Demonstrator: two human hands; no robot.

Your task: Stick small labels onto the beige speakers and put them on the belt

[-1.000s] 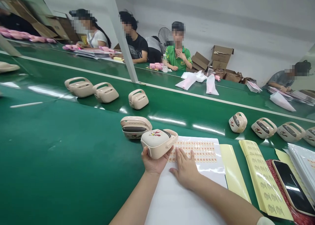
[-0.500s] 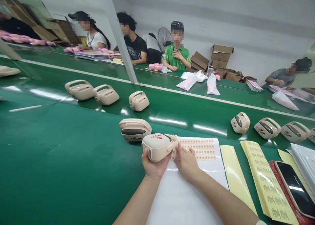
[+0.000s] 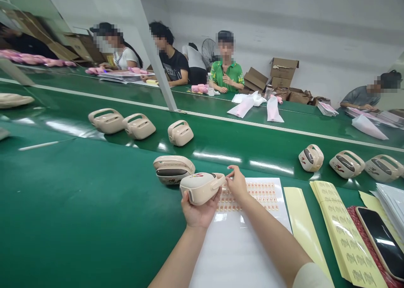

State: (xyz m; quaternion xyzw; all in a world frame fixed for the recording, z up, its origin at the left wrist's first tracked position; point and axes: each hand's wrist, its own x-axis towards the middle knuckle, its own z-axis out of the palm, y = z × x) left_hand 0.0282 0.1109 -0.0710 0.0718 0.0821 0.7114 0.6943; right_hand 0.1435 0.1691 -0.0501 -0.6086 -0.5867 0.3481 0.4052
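Note:
My left hand (image 3: pixel 202 212) is wrapped from below around a cream, rounded device with a carry handle (image 3: pixel 197 189). Its pale top panel bears a small red print and the handle points to the right. Beside the handle's end is my right hand (image 3: pixel 237 183), its visible fingertips apart; I cannot tell whether they touch the handle. Under both hands lies a white sheet (image 3: pixel 217 254) with rows of small orange-edged stickers (image 3: pixel 261 192). Just behind the held device, a similar cream device with a dark window (image 3: pixel 173 170) rests on the green mat.
More cream devices stand along the green belt, such as one at left (image 3: pixel 139 126) and one at right (image 3: pixel 346 164). Yellow label sheets (image 3: pixel 344 233) and a phone (image 3: pixel 381 241) lie to my right. A slanted post (image 3: pixel 151 48) rises beyond the belt; several people sit across.
My right hand has lifted from the sticker sheet and moved up slightly beside the handle. The held device has tilted and shifted a little left. The view has shifted slightly.

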